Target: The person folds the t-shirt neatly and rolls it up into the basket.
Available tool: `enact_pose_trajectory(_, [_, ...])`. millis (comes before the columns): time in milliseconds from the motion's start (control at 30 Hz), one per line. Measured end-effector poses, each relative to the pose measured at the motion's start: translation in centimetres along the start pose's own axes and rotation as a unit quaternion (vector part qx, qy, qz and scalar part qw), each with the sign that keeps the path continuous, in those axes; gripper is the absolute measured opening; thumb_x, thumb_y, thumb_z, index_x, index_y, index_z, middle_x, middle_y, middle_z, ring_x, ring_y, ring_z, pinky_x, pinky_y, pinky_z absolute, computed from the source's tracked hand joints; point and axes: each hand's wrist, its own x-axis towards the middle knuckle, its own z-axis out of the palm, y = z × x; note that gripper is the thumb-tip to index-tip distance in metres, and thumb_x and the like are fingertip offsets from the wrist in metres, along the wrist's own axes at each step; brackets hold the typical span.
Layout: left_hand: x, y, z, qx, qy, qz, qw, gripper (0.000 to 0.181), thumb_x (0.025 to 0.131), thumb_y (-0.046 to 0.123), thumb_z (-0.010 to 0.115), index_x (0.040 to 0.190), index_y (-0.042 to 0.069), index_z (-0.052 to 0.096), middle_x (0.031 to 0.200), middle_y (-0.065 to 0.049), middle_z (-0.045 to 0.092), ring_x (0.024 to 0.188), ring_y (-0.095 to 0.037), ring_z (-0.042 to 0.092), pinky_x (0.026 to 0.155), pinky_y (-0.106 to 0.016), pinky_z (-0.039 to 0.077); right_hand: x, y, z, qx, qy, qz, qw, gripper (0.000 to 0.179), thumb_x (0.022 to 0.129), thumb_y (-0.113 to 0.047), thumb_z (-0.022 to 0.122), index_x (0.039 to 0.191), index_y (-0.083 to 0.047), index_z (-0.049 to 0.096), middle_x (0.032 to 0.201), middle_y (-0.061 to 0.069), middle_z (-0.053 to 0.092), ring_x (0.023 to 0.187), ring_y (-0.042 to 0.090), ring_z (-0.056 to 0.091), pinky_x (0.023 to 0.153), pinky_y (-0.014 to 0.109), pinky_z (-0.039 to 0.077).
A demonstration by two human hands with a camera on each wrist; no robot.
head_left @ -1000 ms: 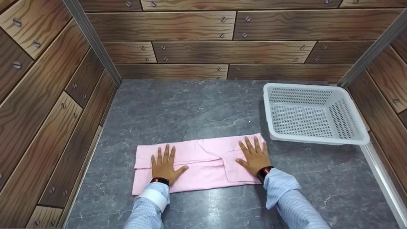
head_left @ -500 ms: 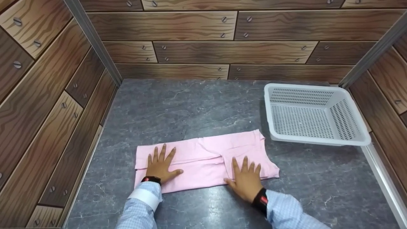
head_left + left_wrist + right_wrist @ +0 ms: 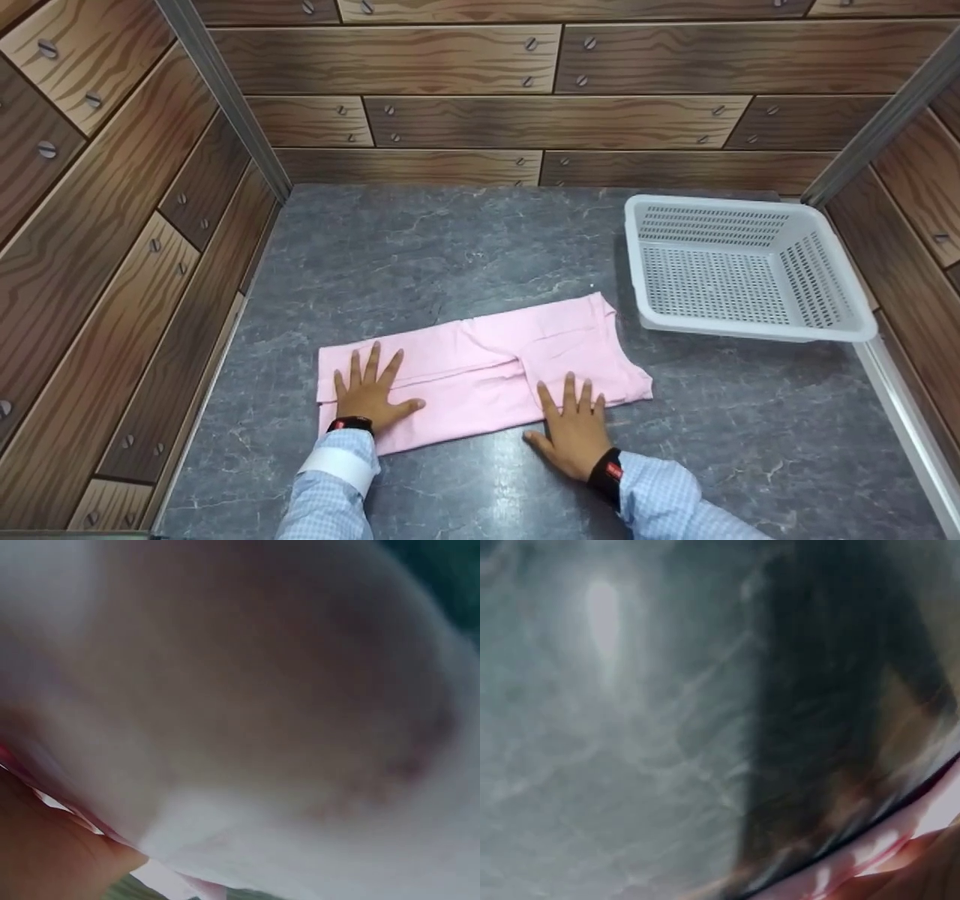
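A pink T-shirt (image 3: pixel 480 390), folded into a long strip, lies on the dark marbled table with its curved neckline at the right end. My left hand (image 3: pixel 369 397) rests flat on its left end, fingers spread and thumb pointing right. At the near edge, toward the right, my right hand (image 3: pixel 574 439) has straight fingertips on the cloth, while its thumb and palm are over the table. Blurred pale cloth (image 3: pixel 247 742) fills most of the left wrist view. In the right wrist view, a pink strip of the shirt (image 3: pixel 855 862) borders the fingers at the lower right.
A white perforated plastic basket (image 3: pixel 750 330) stands at the back right, just beyond the shirt's neck end. Wood-patterned panels (image 3: pixel 457 60) wall the table (image 3: pixel 420 240) at the back and both sides. A metal rail (image 3: pixel 900 420) runs along the right edge.
My right hand has come from the shirt's right end to its near edge. That end has swung away from me, uncovering the neckline. My left hand has slid slightly left.
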Motion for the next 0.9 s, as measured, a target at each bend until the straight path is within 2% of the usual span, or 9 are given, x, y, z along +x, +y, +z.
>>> enact_pose_trajectory(233, [-0.8, 1.1, -0.1, -0.019, 0.021, -0.038, 0.9989, 0.101, 0.073, 0.082, 0.056, 0.156, 0.035, 0.022, 0.167, -0.009, 0.006, 0.151, -0.046, -0.002, 0.111, -0.075, 0.000, 2.9, 0.9, 0.4, -0.008, 0.060, -0.006, 0.9982, 0.079, 0.088, -0.060, 0.057, 0.148, -0.012, 0.043, 0.151, 0.036, 0.030, 0.138, 0.062, 0.024, 0.109, 0.075, 0.013])
enact_pose_trajectory(367, [-1.1, 2.3, 0.2, -0.015, 0.033, -0.066, 0.9971, 0.100, 0.074, 0.080, 0.057, 0.156, 0.035, 0.022, 0.166, -0.010, 0.008, 0.150, -0.048, 0.000, 0.110, -0.077, 0.003, 4.8, 1.1, 0.3, -0.002, 0.085, 0.019, 0.9962, 0.078, 0.088, -0.062, 0.055, 0.146, -0.011, 0.046, 0.152, 0.035, 0.031, 0.140, 0.059, 0.024, 0.112, 0.073, 0.009])
enact_pose_trajectory(533, [-1.3, 4.0, 0.7, -0.012, 0.045, -0.095, 0.9944, 0.100, 0.075, 0.081, 0.056, 0.156, 0.034, 0.022, 0.166, -0.012, 0.008, 0.149, -0.050, 0.001, 0.108, -0.079, 0.006, 6.7, 0.9, 0.5, -0.030, 0.116, 0.059, 0.9910, 0.081, 0.087, -0.063, 0.055, 0.143, -0.004, 0.049, 0.149, 0.037, 0.034, 0.141, 0.056, 0.026, 0.113, 0.070, 0.010])
enact_pose_trajectory(700, [-1.3, 5.4, 1.1, -0.017, 0.054, -0.118, 0.9914, 0.100, 0.075, 0.079, 0.057, 0.157, 0.033, 0.021, 0.166, -0.013, 0.008, 0.148, -0.052, 0.002, 0.106, -0.080, 0.006, 7.7, 1.1, 0.8, -0.039, 0.119, 0.070, 0.9897, 0.085, 0.088, -0.062, 0.056, 0.145, -0.001, 0.044, 0.152, 0.035, 0.031, 0.144, 0.053, 0.022, 0.113, 0.071, 0.009])
enact_pose_trajectory(900, [-1.6, 7.4, 1.2, -0.017, 0.036, -0.143, 0.9890, 0.105, 0.074, 0.079, 0.059, 0.158, 0.030, 0.019, 0.165, -0.017, 0.005, 0.147, -0.055, 0.002, 0.103, -0.083, 0.009, 8.5, 2.5, 0.4, -0.016, 0.094, 0.083, 0.9919, 0.084, 0.088, -0.063, 0.055, 0.150, -0.009, 0.039, 0.157, 0.028, 0.026, 0.147, 0.051, 0.013, 0.114, 0.071, 0.003])
